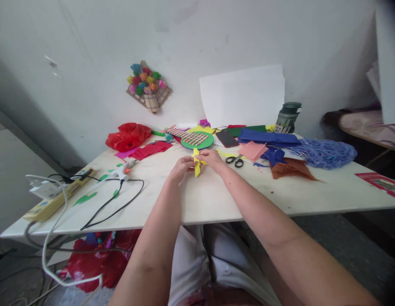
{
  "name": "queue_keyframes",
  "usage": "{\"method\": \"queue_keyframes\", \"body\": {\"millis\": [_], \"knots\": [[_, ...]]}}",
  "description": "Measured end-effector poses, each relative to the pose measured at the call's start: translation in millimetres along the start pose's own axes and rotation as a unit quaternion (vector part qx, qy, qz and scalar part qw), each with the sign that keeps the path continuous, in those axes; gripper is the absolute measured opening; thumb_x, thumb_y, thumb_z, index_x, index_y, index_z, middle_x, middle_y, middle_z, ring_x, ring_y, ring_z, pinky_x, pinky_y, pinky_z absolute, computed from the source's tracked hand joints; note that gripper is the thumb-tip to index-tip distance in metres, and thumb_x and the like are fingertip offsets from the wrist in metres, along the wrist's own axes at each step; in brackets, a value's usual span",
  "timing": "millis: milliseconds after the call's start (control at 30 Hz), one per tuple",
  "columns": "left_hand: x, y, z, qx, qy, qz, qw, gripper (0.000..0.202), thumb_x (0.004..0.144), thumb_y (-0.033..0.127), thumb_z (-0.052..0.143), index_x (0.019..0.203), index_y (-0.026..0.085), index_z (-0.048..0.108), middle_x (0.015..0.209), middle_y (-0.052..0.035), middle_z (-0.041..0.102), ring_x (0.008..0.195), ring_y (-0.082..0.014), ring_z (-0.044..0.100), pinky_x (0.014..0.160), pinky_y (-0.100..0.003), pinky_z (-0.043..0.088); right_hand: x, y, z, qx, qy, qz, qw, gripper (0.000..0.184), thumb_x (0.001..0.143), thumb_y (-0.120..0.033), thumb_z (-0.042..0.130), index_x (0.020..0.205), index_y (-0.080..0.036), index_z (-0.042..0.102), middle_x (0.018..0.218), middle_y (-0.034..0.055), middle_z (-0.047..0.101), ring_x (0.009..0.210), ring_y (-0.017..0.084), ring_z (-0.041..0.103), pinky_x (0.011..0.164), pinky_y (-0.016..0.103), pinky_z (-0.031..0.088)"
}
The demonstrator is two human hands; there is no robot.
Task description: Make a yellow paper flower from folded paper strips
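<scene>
A broad white tabletop (159, 208) is stretching before the person, and a large plain white sheet (242, 95) is leaning against the wall (98, 38) behind. A tangled heap of blue stringy strands (328, 154) is lying toward the right, and a crumpled, translucent red sheet (129, 136) is resting at the back left. A flat round green disc (208, 142) is lying just beyond the hands, carrying a lattice of thin pale sticks (191, 137). The left hand (183, 166) and the right hand (211, 159) are working close together over the table's middle. A black rectangular phone (227, 138) is lying beside the disc, and black-handled scissors (234, 161) are resting near the right hand. Both hands' fingers, drawn narrow, are pinching a small yellow paper piece with pointed ends (196, 168) between them, in front of the disc.
</scene>
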State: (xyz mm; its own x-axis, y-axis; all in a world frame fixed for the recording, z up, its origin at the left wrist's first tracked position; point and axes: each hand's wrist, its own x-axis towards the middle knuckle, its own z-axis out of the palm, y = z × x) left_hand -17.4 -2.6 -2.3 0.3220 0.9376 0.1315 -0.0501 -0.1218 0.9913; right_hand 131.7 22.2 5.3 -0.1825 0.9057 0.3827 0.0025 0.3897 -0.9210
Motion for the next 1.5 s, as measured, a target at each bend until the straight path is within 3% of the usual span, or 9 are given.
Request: {"method": "queue_keyframes", "body": {"millis": [133,300,500,600,833,1133,1500], "knots": [[-0.2,0.1,2.6,-0.029,0.004,0.004,1.000,0.032,0.062,0.034,0.068,0.082,0.011,0.058,0.070,-0.0049,0.063,0.062,-0.0125,0.058,0.063,-0.026,0.045,0.6,-2.6,-1.2,-0.011,0.043,-0.013,0.999,0.018,0.055,-0.031,0.067,0.052,-0.015,0.060,0.057,-0.0036,0.053,0.058,0.008,0.046,0.057,0.022,0.036],[-0.8,0.4,5.7,-0.037,0.024,0.029,0.999,0.037,0.058,0.037,0.071,0.080,0.011,0.056,0.062,0.0014,0.056,0.057,-0.0072,0.052,0.069,-0.028,0.047,-0.4,-5.0,-2.5,0.017,0.037,0.029,0.999,0.023,0.059,-0.034,0.064,0.050,-0.014,0.057,0.045,-0.0042,0.048,0.044,0.005,0.036,0.047,0.021,0.031],[0.9,-0.7,6.9,0.029,0.047,0.022,0.998,0.034,0.064,0.043,0.065,0.072,0.013,0.052,0.052,0.0039,0.049,0.043,-0.0043,0.041,0.048,-0.021,0.041,-1.0,-3.5,-0.5,0.062,0.051,0.050,0.996,0.021,0.056,-0.032,0.066,0.049,-0.014,0.056,0.041,-0.0040,0.048,0.040,0.005,0.036,0.043,0.021,0.029],[1.7,0.5,7.0,0.032,0.053,0.026,0.998,0.034,0.062,0.043,0.066,0.070,0.013,0.051,0.050,0.0049,0.046,0.040,-0.0036,0.038,0.046,-0.020,0.040,-0.6,-2.4,-1.1,0.080,0.041,0.059,0.994,0.021,0.057,-0.032,0.066,0.051,-0.014,0.056,0.045,-0.0028,0.052,0.040,0.004,0.037,0.042,0.020,0.030],[0.1,3.0,5.2,0.052,0.049,0.028,0.997,0.032,0.062,0.040,0.067,0.066,0.013,0.050,0.050,0.0044,0.046,0.042,-0.0040,0.038,0.047,-0.021,0.042,1.1,0.3,-4.3,0.112,-0.013,0.077,0.991,0.025,0.057,-0.036,0.069,0.062,-0.014,0.056,0.052,-0.0020,0.058,0.039,0.004,0.041,0.039,0.019,0.033],[-3.4,6.1,7.1,0.058,0.031,0.003,0.998,0.030,0.060,0.037,0.069,0.062,0.014,0.050,0.049,0.0036,0.046,0.042,-0.0047,0.040,0.048,-0.022,0.044,2.0,3.9,-3.6,0.110,0.017,0.088,0.990,0.024,0.058,-0.033,0.069,0.058,-0.014,0.054,0.047,-0.0007,0.058,0.035,0.004,0.039,0.036,0.018,0.032],[-0.4,0.8,2.5,0.047,0.044,0.024,0.998,0.032,0.063,0.041,0.067,0.062,0.014,0.049,0.045,0.0052,0.045,0.038,-0.0039,0.037,0.047,-0.022,0.044,0.7,0.8,-3.8,0.122,0.044,0.066,0.989,0.032,0.057,-0.037,0.069,0.048,-0.014,0.049,0.041,-0.0025,0.052,0.033,0.003,0.035,0.033,0.019,0.025]]}}
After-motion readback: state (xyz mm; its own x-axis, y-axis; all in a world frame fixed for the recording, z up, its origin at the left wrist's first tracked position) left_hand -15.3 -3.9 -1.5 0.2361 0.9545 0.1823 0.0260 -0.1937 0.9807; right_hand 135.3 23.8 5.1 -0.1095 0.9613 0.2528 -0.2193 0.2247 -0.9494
